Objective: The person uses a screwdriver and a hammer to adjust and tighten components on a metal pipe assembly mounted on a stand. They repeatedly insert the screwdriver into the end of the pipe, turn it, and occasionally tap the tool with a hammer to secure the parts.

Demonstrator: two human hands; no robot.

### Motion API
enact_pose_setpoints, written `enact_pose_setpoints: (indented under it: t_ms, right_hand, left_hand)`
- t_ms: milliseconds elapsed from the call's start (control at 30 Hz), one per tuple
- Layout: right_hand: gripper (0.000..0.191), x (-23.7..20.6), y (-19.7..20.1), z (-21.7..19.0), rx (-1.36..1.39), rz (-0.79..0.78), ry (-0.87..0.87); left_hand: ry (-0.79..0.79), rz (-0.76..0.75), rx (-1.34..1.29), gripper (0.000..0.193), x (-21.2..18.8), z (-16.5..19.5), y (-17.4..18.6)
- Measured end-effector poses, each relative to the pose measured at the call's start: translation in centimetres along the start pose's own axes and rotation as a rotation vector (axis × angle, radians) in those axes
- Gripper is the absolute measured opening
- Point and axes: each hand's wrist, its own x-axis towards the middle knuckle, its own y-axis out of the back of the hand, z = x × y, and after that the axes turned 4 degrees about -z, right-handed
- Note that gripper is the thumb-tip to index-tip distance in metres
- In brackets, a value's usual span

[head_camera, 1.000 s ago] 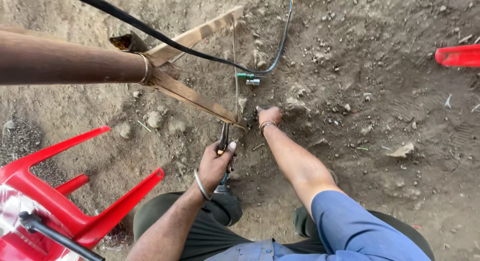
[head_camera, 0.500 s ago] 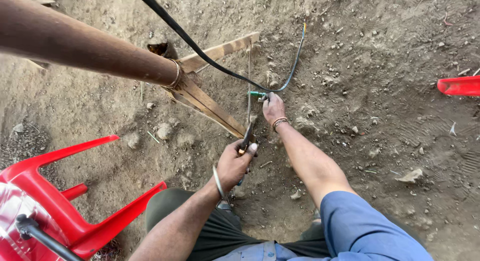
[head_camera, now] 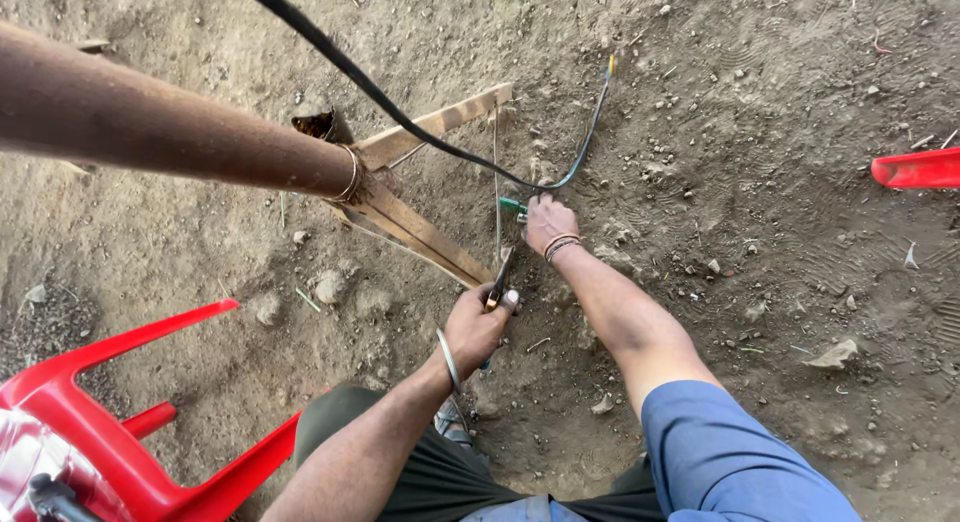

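Two hands work low on the dirt: left hand (head_camera: 478,327) clamped on pliers (head_camera: 497,282), right hand (head_camera: 547,222) just beyond, fingers closed on a green connector (head_camera: 513,206) at the black cable (head_camera: 400,117)

1. Packages: none in view.
2. Labels: none in view.
3. Signs: none in view.
4. Screens: none in view.
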Motion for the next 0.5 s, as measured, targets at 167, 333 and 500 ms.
enact_pose_setpoints:
  t_ms: [167,333,500]
  right_hand:
    - [0.057,-1.9,5.2,-1.4,0.042,-0.142,-0.065]
    - [0.052,-4.5,10.0,-1.8,0.296,-0.263,-0.249]
    - [0.058,-7.3,11.8,-1.7,0.682,-0.125,-0.523]
  left_hand:
    - [0.026,-0.023,0.028,0.030,-0.7,3.7,-0.2]
    - [0.147,0.006,0.073,0.029,-1.7,8.2,-0.4]
    - [0.016,0.015,0.247,0.031,-1.2,10.5,-1.0]
